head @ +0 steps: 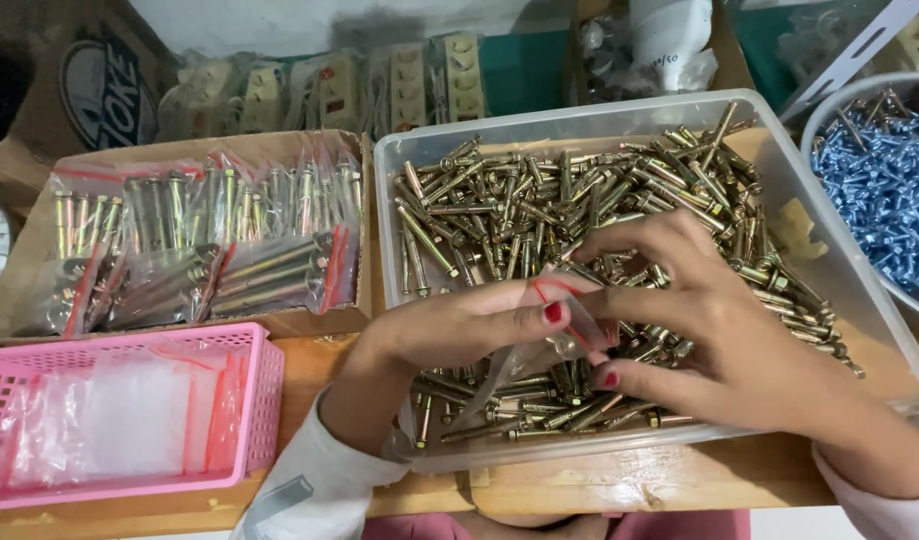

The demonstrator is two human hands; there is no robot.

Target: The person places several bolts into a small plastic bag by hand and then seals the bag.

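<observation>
Both hands meet over the near half of a clear plastic tub (860, 300) heaped with brass-coloured anchor bolts (540, 190). The left hand (470, 325) pinches the mouth of a small clear zip bag (540, 335) with a red seal strip, thumb and fingers closed on its upper edge; the bag hangs down over the bolts and its lower end trails toward the tub's near wall. The right hand (700, 320) comes in from the right, its fingertips closed on the same bag mouth, touching the left hand's thumb. Whether a bolt is already inside the bag cannot be told.

The tub's near rim sits just inside the front edge of the wooden tabletop (640, 480), leaving only a thin strip of bare wood. Its left wall touches a shallow cardboard tray (365, 230) holding filled bags of bolts (230, 240), laid in rows. In front of that tray, at the tabletop's near left corner, stands a pink plastic basket (265, 400) with empty clear bags (120, 420) in it; a narrow gap of wood lies between the basket and the left forearm. At the far right, a white tub of blue screws (880, 180) lies just beside the clear tub's far right corner. Open room lies mainly above the bolt heap, on the tub's far side.
</observation>
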